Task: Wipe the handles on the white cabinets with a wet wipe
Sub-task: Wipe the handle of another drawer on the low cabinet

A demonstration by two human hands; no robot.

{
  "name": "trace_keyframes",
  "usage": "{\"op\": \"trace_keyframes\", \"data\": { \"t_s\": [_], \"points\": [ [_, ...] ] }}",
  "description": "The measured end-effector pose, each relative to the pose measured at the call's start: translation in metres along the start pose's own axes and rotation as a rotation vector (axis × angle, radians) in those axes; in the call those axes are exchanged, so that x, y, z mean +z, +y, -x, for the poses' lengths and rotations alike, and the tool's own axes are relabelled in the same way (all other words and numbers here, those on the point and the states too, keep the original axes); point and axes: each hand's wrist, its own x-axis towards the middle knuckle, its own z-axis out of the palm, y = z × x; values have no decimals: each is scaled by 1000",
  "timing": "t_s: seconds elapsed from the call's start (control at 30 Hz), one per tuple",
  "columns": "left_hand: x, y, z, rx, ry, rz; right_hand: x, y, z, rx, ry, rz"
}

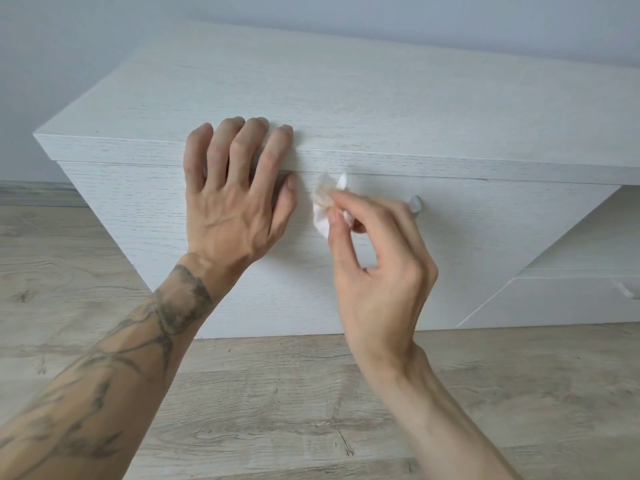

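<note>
A low white cabinet (pixel 346 98) with a wood-grain top stands against the wall. My left hand (pixel 232 199) rests flat over its front top edge, fingers spread, thumb against the drawer front. My right hand (pixel 377 258) pinches a crumpled white wet wipe (pixel 325 206) against the drawer front, just right of my left thumb. One end of a silver handle (pixel 415 204) sticks out behind my right fingers; the rest of it is hidden by that hand. A second handle (pixel 625 291) shows on a lower drawer at the far right.
Light wood-plank floor (pixel 277 393) runs under and in front of the cabinet. A plain pale wall (pixel 69 46) stands behind it. To the right the cabinet continues as a lower unit (pixel 554 299) set further back.
</note>
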Motion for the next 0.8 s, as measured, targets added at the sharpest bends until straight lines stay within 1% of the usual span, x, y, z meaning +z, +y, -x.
{"op": "trace_keyframes", "data": {
  "t_s": [0.07, 0.17, 0.23, 0.37, 0.5, 0.6, 0.7, 0.8],
  "points": [
    [0, 0, -1, -2, -2, 15, 4, 5, -11, -20, -42, 19],
    [-1, 0, -1, -8, -1, 16, 8, 14, -18, -77, -140, 149],
    [-2, 1, -1, -12, -4, 23, 4, 20, -19, -100, -157, 187],
    [-4, 1, -2, -19, -23, 41, -23, 40, -24, -92, -145, 198],
    [-4, 3, -2, -23, -36, 31, -59, 67, -31, 58, -111, 177],
    [-6, 5, -3, -34, -41, 38, -60, 66, -29, 132, -82, 132],
    [-10, 7, -4, -44, -59, 45, -45, 50, -20, 91, -98, 101],
    [-19, 10, -7, -50, -120, 58, -31, 33, -16, 33, -177, 74]
  ]
}}
